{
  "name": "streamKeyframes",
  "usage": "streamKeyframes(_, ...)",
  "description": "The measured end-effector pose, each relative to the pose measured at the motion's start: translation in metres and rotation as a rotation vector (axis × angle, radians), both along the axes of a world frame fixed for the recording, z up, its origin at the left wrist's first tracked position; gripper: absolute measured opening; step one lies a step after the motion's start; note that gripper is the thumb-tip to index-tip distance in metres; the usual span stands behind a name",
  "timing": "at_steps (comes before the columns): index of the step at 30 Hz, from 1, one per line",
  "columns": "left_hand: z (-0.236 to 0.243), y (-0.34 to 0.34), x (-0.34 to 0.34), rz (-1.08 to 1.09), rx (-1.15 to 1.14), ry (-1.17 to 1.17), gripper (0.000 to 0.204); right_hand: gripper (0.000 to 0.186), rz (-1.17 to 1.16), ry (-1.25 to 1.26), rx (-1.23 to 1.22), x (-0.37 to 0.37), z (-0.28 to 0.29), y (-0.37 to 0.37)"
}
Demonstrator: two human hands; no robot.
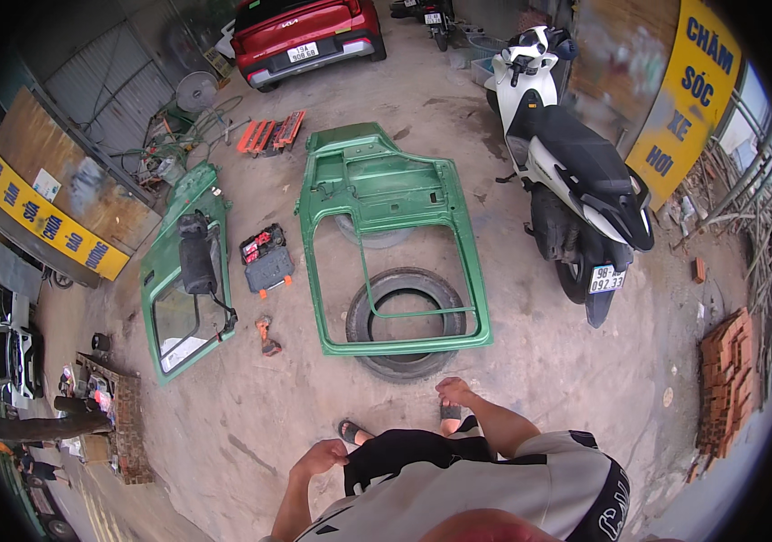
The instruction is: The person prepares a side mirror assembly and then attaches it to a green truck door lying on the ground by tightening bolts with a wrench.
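My left hand [319,459] hangs beside my black shorts [395,452], its fingers curled against the dark cloth; what they hold, if anything, is hidden. In front of my right foot, my right hand [454,391] has its fingers bent together, and nothing in them can be made out. Just beyond it lies a green door frame [399,348], flat and without glass. Its lower end rests over a black tyre [386,363], with a second round rim under its middle. Left of it lies another green door [189,262] with window glass and a black mirror [196,255].
An orange power drill [268,336] and an open toolbox [266,262] lie between the doors. Orange trays [270,133] sit farther back. A white and black scooter [575,172] stands right, bricks [726,379] are stacked near right, and a red car [309,45] is parked behind.
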State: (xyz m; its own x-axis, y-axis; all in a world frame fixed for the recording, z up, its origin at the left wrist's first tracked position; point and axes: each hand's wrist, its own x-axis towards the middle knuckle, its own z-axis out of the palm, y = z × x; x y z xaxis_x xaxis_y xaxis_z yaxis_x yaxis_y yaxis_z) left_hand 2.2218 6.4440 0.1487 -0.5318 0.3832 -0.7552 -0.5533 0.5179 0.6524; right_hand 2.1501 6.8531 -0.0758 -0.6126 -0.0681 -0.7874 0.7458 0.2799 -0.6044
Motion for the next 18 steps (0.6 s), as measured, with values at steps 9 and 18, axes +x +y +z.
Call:
streamKeyframes(9,-0.131,-0.078,0.07,0.278,-0.093,-0.013,0.012,0.031,0.683,-0.242,0.459,0.028,-0.078,0.09)
streamKeyframes(18,-0.208,-0.194,0.078,0.771,-0.123,0.025,0.031,0.05,0.949,0.168,0.735,-0.009,0.024,-0.232)
